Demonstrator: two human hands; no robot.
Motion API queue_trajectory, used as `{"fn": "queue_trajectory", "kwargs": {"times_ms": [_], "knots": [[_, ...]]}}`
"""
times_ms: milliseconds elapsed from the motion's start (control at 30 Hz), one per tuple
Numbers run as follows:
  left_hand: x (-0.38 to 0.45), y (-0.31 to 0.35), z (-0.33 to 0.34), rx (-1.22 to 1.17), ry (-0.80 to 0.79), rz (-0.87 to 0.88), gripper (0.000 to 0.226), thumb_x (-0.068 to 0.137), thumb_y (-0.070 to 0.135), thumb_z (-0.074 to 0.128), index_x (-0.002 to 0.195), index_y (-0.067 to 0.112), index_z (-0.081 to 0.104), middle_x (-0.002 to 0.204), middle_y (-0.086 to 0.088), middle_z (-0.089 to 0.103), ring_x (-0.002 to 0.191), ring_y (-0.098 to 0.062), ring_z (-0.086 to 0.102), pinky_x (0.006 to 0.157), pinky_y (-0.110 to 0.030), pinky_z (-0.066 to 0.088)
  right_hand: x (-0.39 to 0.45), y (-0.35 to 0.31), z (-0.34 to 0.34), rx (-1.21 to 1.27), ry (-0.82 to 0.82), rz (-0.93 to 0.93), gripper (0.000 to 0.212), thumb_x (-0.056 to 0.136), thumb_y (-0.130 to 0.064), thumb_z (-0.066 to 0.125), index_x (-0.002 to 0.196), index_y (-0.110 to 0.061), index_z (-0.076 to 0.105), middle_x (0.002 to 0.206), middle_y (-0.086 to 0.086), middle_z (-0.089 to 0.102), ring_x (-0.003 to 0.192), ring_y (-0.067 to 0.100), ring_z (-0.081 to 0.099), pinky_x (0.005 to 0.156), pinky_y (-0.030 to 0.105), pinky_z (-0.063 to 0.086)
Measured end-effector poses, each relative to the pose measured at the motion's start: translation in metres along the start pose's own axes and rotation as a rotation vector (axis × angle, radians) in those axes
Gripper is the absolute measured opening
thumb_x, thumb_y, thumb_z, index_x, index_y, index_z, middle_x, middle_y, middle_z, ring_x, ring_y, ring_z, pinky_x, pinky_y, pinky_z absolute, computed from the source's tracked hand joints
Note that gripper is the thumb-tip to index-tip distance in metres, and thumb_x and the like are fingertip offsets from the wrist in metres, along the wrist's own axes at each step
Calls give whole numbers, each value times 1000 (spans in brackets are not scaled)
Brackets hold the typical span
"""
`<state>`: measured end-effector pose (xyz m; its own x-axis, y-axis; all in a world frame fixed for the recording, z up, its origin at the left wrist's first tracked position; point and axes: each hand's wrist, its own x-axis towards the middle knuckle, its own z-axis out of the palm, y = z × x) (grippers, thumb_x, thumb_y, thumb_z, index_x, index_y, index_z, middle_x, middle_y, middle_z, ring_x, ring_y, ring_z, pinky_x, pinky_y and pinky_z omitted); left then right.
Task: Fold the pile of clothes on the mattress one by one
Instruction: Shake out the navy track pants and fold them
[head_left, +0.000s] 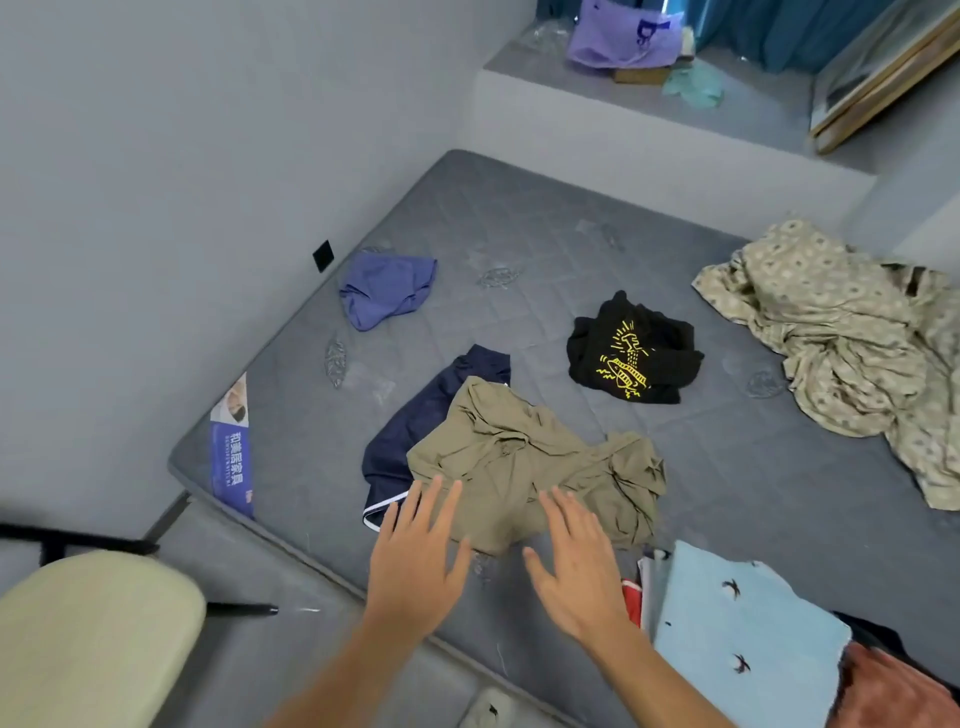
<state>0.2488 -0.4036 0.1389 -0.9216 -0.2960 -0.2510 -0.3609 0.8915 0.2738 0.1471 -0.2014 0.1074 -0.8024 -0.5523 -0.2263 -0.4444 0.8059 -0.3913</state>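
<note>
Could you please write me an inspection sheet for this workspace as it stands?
Surface: grey quilted mattress, a label at its near left edge.
Job's things: crumpled olive garment lying partly over navy shorts; black printed shirt, blue garment and patterned cloth lie apart.
Clutter: light blue bird-print cloth atop a stack at near right.
Grippers: left hand and right hand open, fingers spread over the olive garment's near edge.
Cables: nothing seen.
Surroundings: grey wall, ledge with purple bag, chair seat.
</note>
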Motion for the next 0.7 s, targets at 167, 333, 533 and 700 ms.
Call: {"fn": "queue_trajectory", "kwargs": {"times_ms": [167,333,533,700], "knots": [[87,-82,38,3,12,-22,72,97,54,23,161,22,35,165,-6,37,152,-31,35,119,-50,38,103,-40,54,-74,-74,-38,76,101,-52,38,166,-28,6,174,-6,-5,160,15,-11,130,39,-1],[208,-157,121,-28,-40,27,78,96,60,7,166,28,10,173,-2,14,160,-25,13,128,-45,21,221,-56,154,-95,-86,37,76,101,-51,38,166,-30,4,173,-6,-16,158,18,-23,129,49,-3],[317,-243,216,32,-103,87,70,106,52,29,166,29,0,174,0,0,161,-23,0,130,-44,12,329,-67,292,-155,-35,44,70,99,-46,34,165,-34,14,175,-4,-4,159,25,-16,126,62,-2],[342,-279,253,112,-93,229,73,106,51,30,167,22,1,174,0,-10,161,-28,-4,130,-47,13,347,-52,340,-334,-3,-42,69,101,-50,34,165,-27,22,174,-2,11,160,31,-9,122,68,4]]}}
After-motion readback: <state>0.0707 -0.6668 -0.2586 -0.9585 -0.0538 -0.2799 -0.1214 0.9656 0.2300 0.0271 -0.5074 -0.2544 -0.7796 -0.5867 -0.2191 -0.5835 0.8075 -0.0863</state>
